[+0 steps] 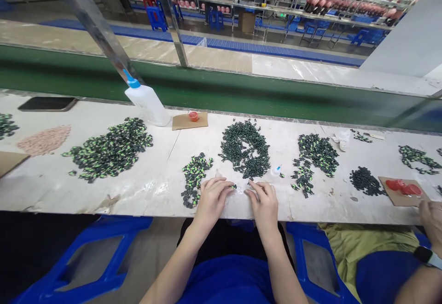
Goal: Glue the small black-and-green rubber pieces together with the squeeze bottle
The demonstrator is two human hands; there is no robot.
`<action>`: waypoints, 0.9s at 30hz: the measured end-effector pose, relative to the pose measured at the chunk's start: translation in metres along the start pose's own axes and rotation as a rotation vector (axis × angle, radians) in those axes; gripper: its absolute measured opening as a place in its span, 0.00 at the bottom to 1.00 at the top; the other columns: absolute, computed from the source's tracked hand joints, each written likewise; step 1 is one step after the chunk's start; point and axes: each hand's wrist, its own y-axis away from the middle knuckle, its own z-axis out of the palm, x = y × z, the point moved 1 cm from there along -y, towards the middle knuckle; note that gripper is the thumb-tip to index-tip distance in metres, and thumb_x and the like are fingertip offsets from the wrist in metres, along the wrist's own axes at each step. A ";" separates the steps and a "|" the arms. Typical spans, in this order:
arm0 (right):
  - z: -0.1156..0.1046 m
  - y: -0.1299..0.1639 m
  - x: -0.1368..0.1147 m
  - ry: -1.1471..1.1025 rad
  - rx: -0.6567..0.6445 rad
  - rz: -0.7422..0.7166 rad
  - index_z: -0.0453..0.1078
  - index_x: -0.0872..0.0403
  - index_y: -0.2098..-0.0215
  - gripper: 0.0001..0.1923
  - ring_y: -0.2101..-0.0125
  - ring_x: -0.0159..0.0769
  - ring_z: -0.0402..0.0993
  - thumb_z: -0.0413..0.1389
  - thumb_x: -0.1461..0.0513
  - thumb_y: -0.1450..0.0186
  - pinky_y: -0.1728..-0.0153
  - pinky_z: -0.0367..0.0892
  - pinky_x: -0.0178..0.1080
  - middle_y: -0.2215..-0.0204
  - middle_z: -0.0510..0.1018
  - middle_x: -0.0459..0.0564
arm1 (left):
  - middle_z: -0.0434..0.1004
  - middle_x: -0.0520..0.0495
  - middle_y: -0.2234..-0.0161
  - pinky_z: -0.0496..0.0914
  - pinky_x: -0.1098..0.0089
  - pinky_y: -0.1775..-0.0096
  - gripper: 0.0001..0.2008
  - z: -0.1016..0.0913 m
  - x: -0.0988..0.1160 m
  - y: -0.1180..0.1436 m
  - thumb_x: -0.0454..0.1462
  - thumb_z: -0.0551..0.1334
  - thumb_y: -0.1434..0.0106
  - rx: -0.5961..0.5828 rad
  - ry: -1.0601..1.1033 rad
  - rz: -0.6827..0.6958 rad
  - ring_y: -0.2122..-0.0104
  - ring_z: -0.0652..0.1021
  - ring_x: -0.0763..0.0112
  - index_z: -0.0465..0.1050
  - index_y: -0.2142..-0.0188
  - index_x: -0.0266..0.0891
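Observation:
Near the table's front edge my left hand (pixel 213 198) pinches a small black-and-green piece (pixel 234 186) between thumb and fingertips. Facing it, my right hand (pixel 263 199) is closed in a pinch on a small dark piece (pixel 250 182), mostly covered by the fingers. The two hands are a short gap apart. Beyond them lies a ring-shaped heap of dark green-black pieces (pixel 246 150). Left of my left hand is a pile of black-and-green pieces (pixel 196 173). A small glue bottle (pixel 276 170) with a blue tip lies just beyond my right hand.
A white squeeze bottle (pixel 148 104) stands behind a large pile of black-and-green pieces (pixel 110 150). Cardboard (pixel 179 121) holds a red cap-like item. More piles (pixel 317 153) lie rightward. A co-worker's hand (pixel 431 221) is at the far right. A green-sided ledge (pixel 241 94) borders the table's back.

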 end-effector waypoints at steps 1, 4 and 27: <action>0.005 -0.001 0.001 0.010 -0.020 0.031 0.77 0.50 0.61 0.09 0.67 0.39 0.70 0.54 0.61 0.34 0.66 0.69 0.41 0.70 0.74 0.51 | 0.82 0.49 0.65 0.65 0.60 0.53 0.08 -0.001 0.000 0.000 0.35 0.57 0.36 0.002 0.012 0.002 0.57 0.77 0.62 0.76 0.63 0.44; 0.016 -0.005 0.004 0.018 -0.054 0.104 0.77 0.51 0.64 0.10 0.68 0.40 0.71 0.52 0.62 0.34 0.65 0.68 0.41 0.71 0.75 0.51 | 0.82 0.48 0.65 0.66 0.60 0.54 0.08 -0.004 0.000 0.002 0.35 0.58 0.36 0.011 0.040 0.002 0.59 0.77 0.62 0.77 0.64 0.44; 0.005 -0.009 -0.016 -0.668 -0.204 0.457 0.74 0.54 0.68 0.15 0.73 0.35 0.74 0.54 0.51 0.38 0.71 0.70 0.36 0.73 0.79 0.49 | 0.80 0.45 0.64 0.71 0.62 0.58 0.09 -0.002 0.010 0.005 0.35 0.56 0.35 0.032 0.159 0.017 0.61 0.77 0.64 0.76 0.61 0.41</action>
